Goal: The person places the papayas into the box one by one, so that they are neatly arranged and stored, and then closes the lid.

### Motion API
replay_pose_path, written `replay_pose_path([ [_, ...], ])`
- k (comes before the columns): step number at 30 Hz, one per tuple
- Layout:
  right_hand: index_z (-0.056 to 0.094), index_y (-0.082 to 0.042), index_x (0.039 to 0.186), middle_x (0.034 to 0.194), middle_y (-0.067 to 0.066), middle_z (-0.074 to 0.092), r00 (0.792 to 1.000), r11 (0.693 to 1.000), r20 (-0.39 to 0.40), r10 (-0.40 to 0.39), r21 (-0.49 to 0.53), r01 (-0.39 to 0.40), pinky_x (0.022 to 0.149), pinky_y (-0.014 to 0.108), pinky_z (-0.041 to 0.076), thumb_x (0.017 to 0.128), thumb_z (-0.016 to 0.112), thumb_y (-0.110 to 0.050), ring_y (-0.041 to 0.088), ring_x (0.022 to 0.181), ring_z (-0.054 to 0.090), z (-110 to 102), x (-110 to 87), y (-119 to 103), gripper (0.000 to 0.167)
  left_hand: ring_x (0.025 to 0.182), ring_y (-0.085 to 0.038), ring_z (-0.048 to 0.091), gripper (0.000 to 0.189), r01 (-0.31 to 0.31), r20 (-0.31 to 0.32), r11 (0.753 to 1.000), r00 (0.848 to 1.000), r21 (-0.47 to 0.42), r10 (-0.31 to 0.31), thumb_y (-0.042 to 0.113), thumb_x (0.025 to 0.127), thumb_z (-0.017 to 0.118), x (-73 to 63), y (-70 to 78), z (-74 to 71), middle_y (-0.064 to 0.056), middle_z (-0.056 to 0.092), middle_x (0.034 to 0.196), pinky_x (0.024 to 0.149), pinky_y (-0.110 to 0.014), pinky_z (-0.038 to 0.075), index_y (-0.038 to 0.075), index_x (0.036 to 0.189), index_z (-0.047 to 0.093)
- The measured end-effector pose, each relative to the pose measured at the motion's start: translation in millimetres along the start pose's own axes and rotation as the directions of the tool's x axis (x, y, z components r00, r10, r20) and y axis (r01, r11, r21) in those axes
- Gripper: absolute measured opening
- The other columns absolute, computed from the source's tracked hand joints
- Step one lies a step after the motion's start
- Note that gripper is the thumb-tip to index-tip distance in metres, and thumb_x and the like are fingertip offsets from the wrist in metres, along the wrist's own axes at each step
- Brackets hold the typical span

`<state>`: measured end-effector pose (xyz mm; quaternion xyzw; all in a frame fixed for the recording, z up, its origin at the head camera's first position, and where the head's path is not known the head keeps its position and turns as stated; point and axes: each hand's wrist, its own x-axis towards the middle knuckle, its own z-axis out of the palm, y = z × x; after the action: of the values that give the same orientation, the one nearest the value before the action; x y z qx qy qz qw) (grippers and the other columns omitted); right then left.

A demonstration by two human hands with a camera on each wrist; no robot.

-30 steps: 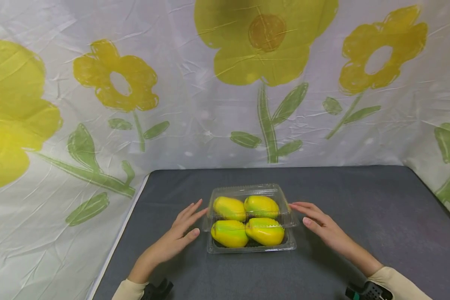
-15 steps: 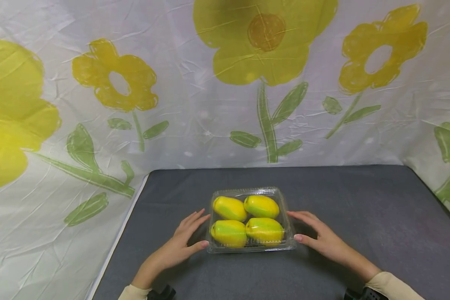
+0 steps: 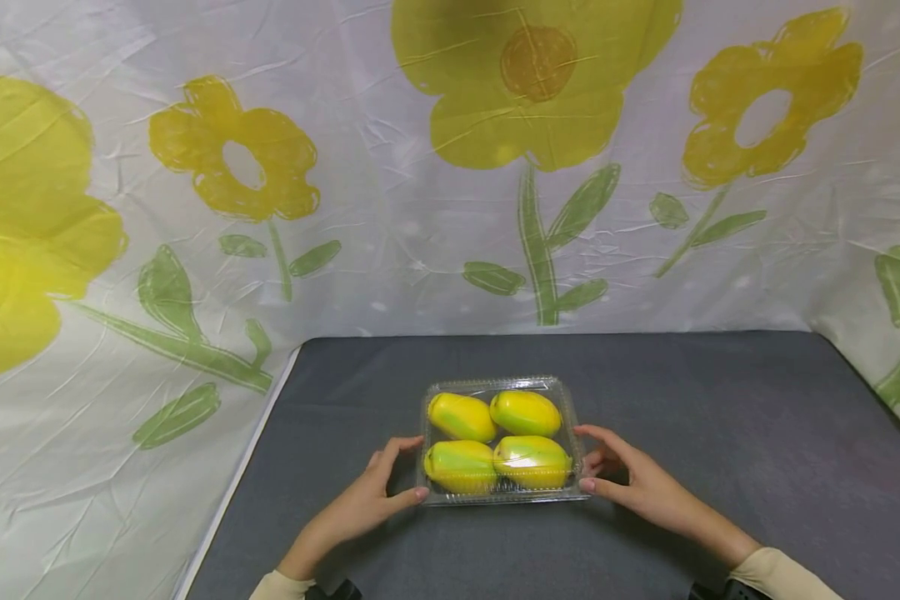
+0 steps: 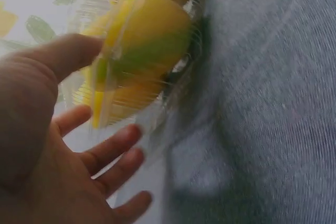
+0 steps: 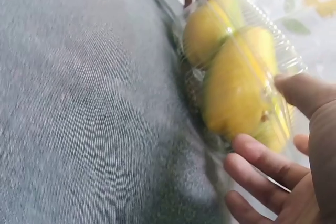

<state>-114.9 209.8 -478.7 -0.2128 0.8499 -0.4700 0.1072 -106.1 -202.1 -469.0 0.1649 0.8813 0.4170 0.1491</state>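
Observation:
A clear plastic clamshell box (image 3: 506, 498) sits on the dark cloth, its lid down. Several yellow-green mangoes (image 3: 462, 467) lie inside it in two rows. My left hand (image 3: 363, 500) grips the box's left rim with thumb and bent forefinger. On the opposite side, my right hand (image 3: 648, 487) holds the right rim near the front corner the same way. In the left wrist view the thumb (image 4: 79, 53) touches the lid's edge, while the lower fingers hang loose below. The right wrist view shows the thumb (image 5: 299, 90) on the rim, the other fingers spread.
A dark grey cloth (image 3: 720, 417) covers the table around the box. Behind and at the sides hangs a white curtain (image 3: 390, 208) with large yellow flowers. The table's left edge (image 3: 247, 454) runs beside the curtain.
The lid, partly raised a second ago, has come down over the mangoes. Both hands have moved toward the front of the box, and their forefingers have bent in to its rim.

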Motion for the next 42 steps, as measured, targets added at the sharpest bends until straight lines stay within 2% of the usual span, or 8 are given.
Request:
replay_pose_path([
  [4,0.027,-0.009,0.153,0.096,0.005,0.070,0.996,0.986,0.081,-0.025,0.165,0.011,0.067,0.026,0.051,0.096,0.065,-0.023,0.013,0.081,0.065,-0.3,1.6,-2.2,0.070,0.098,-0.018,0.062,0.070,-0.013,0.079,0.989,0.997,-0.148,0.025,0.031,0.095,0.066,1.8,-1.0,0.5,-0.011,0.065,0.110,0.086,-0.031,0.052,0.018,0.150,0.026],
  [7,0.021,-0.005,0.153,0.091,0.010,0.070,0.992,0.966,0.117,-0.039,0.257,0.007,0.063,0.030,0.050,0.097,0.064,-0.017,0.020,0.078,0.064,-0.6,2.3,-4.0,0.072,0.082,-0.016,0.067,0.073,0.013,0.132,0.957,0.991,-0.291,0.027,0.024,0.096,0.065,2.8,-0.7,0.7,-0.019,0.068,0.096,0.075,-0.026,0.056,0.012,0.152,0.020],
  [13,0.015,-0.003,0.154,0.087,0.022,0.070,0.990,0.932,0.129,-0.058,0.362,0.007,0.069,0.034,0.058,0.097,0.061,-0.011,0.018,0.076,0.069,2.2,2.0,-5.1,0.074,0.079,-0.016,0.069,0.076,0.045,0.147,0.904,0.989,-0.425,0.020,0.016,0.095,0.065,4.3,1.7,0.9,-0.019,0.070,0.090,0.078,-0.032,0.060,0.008,0.153,0.017],
  [20,0.010,0.003,0.154,0.081,0.015,0.071,0.988,0.895,0.116,-0.101,0.444,0.039,0.068,0.034,0.060,0.096,0.061,-0.006,0.013,0.074,0.069,6.5,1.3,-5.0,0.077,0.081,-0.016,0.070,0.077,0.066,0.141,0.850,0.990,-0.522,0.010,0.009,0.093,0.066,5.2,3.2,2.9,-0.011,0.073,0.090,0.081,-0.028,0.059,0.005,0.152,0.017],
  [28,0.011,0.001,0.154,0.083,0.004,0.070,0.993,0.883,0.098,-0.058,0.468,0.006,0.072,0.033,0.060,0.095,0.062,-0.006,0.013,0.080,0.069,8.5,-0.4,-9.5,0.078,0.077,-0.017,0.069,0.077,0.073,0.110,0.839,0.994,-0.539,-0.016,0.003,0.091,0.067,5.8,6.3,4.3,-0.012,0.072,0.085,0.076,-0.026,0.059,0.002,0.151,0.019],
  [37,0.018,-0.008,0.155,0.072,-0.004,0.059,0.984,0.857,0.073,0.160,0.484,-0.175,0.066,0.032,0.054,0.090,0.063,-0.003,0.011,0.068,0.060,12.7,2.9,-21.7,0.080,0.072,-0.014,0.067,0.076,0.063,0.082,0.866,0.996,-0.496,-0.025,0.001,0.089,0.068,6.8,9.2,4.7,-0.002,0.067,0.075,0.072,-0.023,0.055,0.002,0.151,0.023],
  [39,0.018,-0.008,0.154,0.070,-0.005,0.058,0.982,0.862,0.061,0.181,0.471,-0.189,0.065,0.031,0.053,0.089,0.063,-0.001,0.010,0.065,0.057,13.0,4.3,-22.7,0.080,0.073,-0.016,0.068,0.077,0.061,0.087,0.870,0.996,-0.490,-0.021,0.001,0.089,0.067,7.6,9.0,4.5,0.000,0.067,0.075,0.072,-0.023,0.055,0.002,0.151,0.022],
  [42,0.018,-0.005,0.154,0.069,-0.005,0.057,0.985,0.869,0.048,0.167,0.464,-0.170,0.063,0.030,0.053,0.088,0.063,0.000,0.008,0.063,0.055,13.3,5.3,-23.6,0.080,0.078,-0.020,0.070,0.077,0.066,0.095,0.877,0.995,-0.476,-0.023,0.003,0.090,0.067,9.0,7.7,3.4,-0.008,0.069,0.078,0.072,-0.024,0.055,0.004,0.152,0.022],
])
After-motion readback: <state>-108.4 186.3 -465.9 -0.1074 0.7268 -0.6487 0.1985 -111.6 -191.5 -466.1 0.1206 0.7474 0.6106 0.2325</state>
